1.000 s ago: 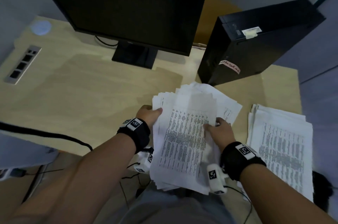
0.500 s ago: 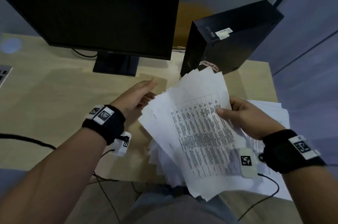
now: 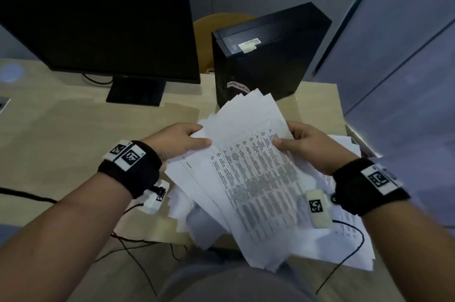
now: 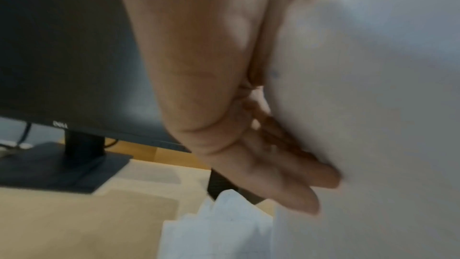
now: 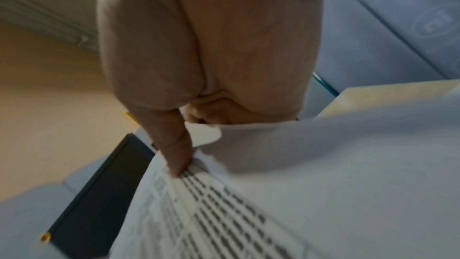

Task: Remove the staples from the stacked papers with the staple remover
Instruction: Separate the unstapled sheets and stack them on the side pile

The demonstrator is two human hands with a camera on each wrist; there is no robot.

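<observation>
A loose, fanned stack of printed papers [image 3: 256, 173] is lifted off the desk between both hands, tilted with its far end toward the computer case. My left hand [image 3: 187, 141] holds the stack's left edge, thumb on top, fingers [image 4: 296, 180] straight against the underside of the papers [image 4: 373, 105]. My right hand [image 3: 295, 140] pinches the right edge, its thumb [image 5: 176, 151] pressed on the printed sheet [image 5: 224, 214]. No staple remover or staple shows in any view.
A black monitor [image 3: 98, 20] stands at the back left of the wooden desk [image 3: 61, 141]. A black computer case [image 3: 266, 60] stands right behind the papers. More sheets [image 3: 349, 232] lie on the desk under my right wrist. Cables [image 3: 24, 194] trail off the front edge.
The papers have been lifted from the desk and turned toward the right. My left hand let go of them half a second ago and now holds their left edge again.
</observation>
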